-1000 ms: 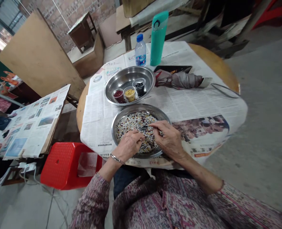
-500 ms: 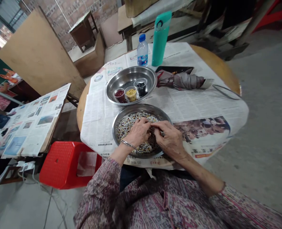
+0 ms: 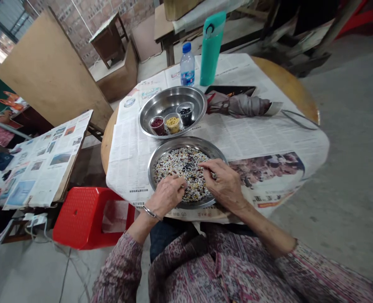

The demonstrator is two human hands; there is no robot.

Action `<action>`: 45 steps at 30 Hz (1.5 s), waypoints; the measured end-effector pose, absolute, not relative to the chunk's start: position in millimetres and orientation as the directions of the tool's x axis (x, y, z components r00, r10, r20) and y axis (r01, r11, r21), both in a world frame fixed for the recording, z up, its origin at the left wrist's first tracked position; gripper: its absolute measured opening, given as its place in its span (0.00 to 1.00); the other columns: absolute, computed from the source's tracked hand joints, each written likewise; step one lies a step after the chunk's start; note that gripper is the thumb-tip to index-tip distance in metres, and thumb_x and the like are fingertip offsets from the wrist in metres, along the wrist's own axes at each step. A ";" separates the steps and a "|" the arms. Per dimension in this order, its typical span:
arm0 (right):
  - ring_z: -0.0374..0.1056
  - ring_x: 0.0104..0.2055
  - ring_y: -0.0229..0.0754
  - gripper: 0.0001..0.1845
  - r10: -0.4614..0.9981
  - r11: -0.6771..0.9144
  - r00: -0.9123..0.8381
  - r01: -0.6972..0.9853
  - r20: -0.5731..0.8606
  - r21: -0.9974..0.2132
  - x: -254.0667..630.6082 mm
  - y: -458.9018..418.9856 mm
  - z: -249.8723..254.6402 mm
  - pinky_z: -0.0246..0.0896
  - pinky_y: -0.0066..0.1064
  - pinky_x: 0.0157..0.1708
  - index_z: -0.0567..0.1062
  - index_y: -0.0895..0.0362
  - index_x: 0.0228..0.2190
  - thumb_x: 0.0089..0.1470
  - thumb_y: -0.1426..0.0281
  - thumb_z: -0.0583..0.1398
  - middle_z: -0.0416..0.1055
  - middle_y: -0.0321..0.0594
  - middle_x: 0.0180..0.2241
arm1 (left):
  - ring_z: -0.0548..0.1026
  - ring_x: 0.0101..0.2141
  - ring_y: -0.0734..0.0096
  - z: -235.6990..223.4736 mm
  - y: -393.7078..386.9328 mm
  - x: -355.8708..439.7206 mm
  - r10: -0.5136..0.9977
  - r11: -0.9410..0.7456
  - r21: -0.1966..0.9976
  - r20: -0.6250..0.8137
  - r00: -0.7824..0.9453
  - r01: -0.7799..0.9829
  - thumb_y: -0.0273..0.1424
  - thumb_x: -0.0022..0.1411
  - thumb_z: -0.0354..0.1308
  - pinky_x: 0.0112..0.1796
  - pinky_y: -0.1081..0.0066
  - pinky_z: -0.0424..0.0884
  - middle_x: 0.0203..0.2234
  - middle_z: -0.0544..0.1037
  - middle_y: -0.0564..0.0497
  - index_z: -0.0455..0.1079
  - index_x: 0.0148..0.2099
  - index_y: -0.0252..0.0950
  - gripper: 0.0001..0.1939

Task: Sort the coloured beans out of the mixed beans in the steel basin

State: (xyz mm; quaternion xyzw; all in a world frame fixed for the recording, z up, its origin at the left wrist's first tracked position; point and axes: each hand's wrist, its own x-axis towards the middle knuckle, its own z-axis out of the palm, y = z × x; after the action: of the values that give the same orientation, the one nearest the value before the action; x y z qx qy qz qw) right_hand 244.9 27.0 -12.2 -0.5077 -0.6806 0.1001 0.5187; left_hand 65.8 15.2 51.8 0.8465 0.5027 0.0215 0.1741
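Observation:
A steel bowl (image 3: 219, 152) holds a spread of mixed grains and beans (image 3: 188, 168), mostly white with dark, yellow and reddish ones. My left hand (image 3: 168, 192), with a metal bangle at the wrist, is over the bowl's near-left side. Its fingers are curled together at the grains, and anything in them is hidden. Over the right side is my right hand (image 3: 226, 185), index finger reaching toward the middle and the others bent under. Whatever its bent fingers hold cannot be made out.
Behind stands a second steel bowl (image 3: 147, 112) with cups of red beans (image 3: 157, 123), yellow beans (image 3: 173, 123) and black beans (image 3: 185, 112). A water bottle (image 3: 187, 65), a teal bottle (image 3: 212, 48) and a folded umbrella (image 3: 240, 105) lie beyond. A red stool (image 3: 79, 216) is left.
My left hand has drawn back left and toward me, away from my right hand, uncovering grains in the bowl's middle. My right hand stays nearly in place.

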 end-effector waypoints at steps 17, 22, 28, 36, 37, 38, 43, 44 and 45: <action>0.73 0.39 0.43 0.13 0.757 0.507 0.021 0.611 0.653 -0.607 245.3 27.5 -11.7 0.69 0.36 0.42 0.75 0.55 0.38 0.57 0.77 0.53 0.75 0.42 0.36 | 0.64 0.54 0.56 39.1 55.6 78.0 0.957 -0.282 0.146 0.109 0.268 0.948 0.36 0.67 0.56 0.53 0.59 0.67 0.56 0.66 0.44 0.66 0.56 0.39 0.17; 0.72 0.36 0.42 0.07 0.756 0.508 0.032 0.602 0.654 -0.616 244.4 27.1 -8.1 0.67 0.33 0.40 0.75 0.56 0.37 0.59 0.73 0.56 0.75 0.42 0.34 | 0.69 0.49 0.58 36.5 46.7 59.7 0.984 -0.178 0.166 0.046 0.173 0.970 0.36 0.67 0.56 0.51 0.60 0.69 0.47 0.72 0.43 0.67 0.53 0.36 0.15; 0.67 0.25 0.40 0.12 0.794 0.458 -0.087 0.736 0.601 -0.498 246.2 26.7 -15.3 0.59 0.32 0.29 0.74 0.55 0.30 0.63 0.66 0.55 0.74 0.38 0.25 | 0.73 0.40 0.71 27.0 24.6 76.2 0.903 -0.417 0.334 0.045 0.428 0.845 0.28 0.71 0.48 0.45 0.71 0.71 0.39 0.74 0.50 0.71 0.45 0.38 0.10; 0.70 0.47 0.48 0.21 0.782 0.506 -0.036 0.620 0.623 -0.600 248.2 28.7 -13.5 0.68 0.40 0.46 0.72 0.54 0.48 0.57 0.79 0.49 0.71 0.48 0.45 | 0.61 0.59 0.57 22.6 49.5 94.5 0.728 -0.684 0.166 0.099 0.678 0.710 0.32 0.69 0.52 0.59 0.56 0.62 0.58 0.68 0.50 0.72 0.52 0.42 0.12; 0.69 0.49 0.48 0.21 0.774 0.521 -0.054 0.621 0.631 -0.586 248.6 29.5 -12.1 0.68 0.41 0.48 0.73 0.54 0.46 0.55 0.80 0.49 0.70 0.48 0.46 | 0.59 0.61 0.56 21.9 56.1 93.8 0.728 -0.685 0.134 0.099 0.678 0.716 0.32 0.68 0.53 0.60 0.55 0.60 0.60 0.66 0.50 0.71 0.53 0.42 0.13; 0.68 0.50 0.49 0.21 0.766 0.536 -0.074 0.621 0.639 -0.572 249.3 29.9 -11.3 0.67 0.42 0.50 0.73 0.55 0.44 0.54 0.81 0.49 0.69 0.49 0.47 | 0.58 0.61 0.56 21.6 62.3 92.1 0.737 -0.676 0.109 0.092 0.670 0.728 0.32 0.69 0.52 0.60 0.54 0.60 0.61 0.65 0.50 0.71 0.54 0.42 0.14; 0.72 0.45 0.45 0.18 0.753 0.580 -0.126 0.592 0.646 -0.560 252.2 23.2 -12.4 0.70 0.39 0.46 0.74 0.54 0.42 0.56 0.82 0.50 0.73 0.44 0.43 | 0.66 0.50 0.63 31.4 69.6 70.3 0.884 -0.467 0.046 0.003 0.467 0.883 0.26 0.70 0.46 0.51 0.64 0.68 0.52 0.70 0.48 0.70 0.51 0.39 0.14; 0.73 0.44 0.44 0.16 0.750 0.588 -0.130 0.580 0.648 -0.564 251.3 21.2 -11.5 0.71 0.37 0.44 0.74 0.54 0.41 0.58 0.81 0.52 0.74 0.43 0.41 | 0.67 0.49 0.64 35.4 64.3 65.0 0.911 -0.411 0.038 -0.015 0.412 0.911 0.25 0.70 0.46 0.50 0.65 0.69 0.51 0.71 0.47 0.70 0.50 0.38 0.13; 0.73 0.42 0.43 0.14 0.745 0.596 -0.129 0.568 0.654 -0.567 249.8 19.7 -9.3 0.71 0.36 0.43 0.74 0.53 0.42 0.59 0.79 0.53 0.75 0.41 0.40 | 0.67 0.48 0.64 39.6 57.0 60.1 0.934 -0.354 0.034 -0.034 0.355 0.935 0.25 0.70 0.47 0.48 0.66 0.70 0.49 0.70 0.47 0.70 0.50 0.38 0.13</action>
State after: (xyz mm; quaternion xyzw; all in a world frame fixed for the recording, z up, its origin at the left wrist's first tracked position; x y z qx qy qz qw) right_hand 249.8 19.7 -9.3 -0.4403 -0.7458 0.0900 0.4917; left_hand 60.1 57.0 39.6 0.8228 0.5678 -0.0045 0.0236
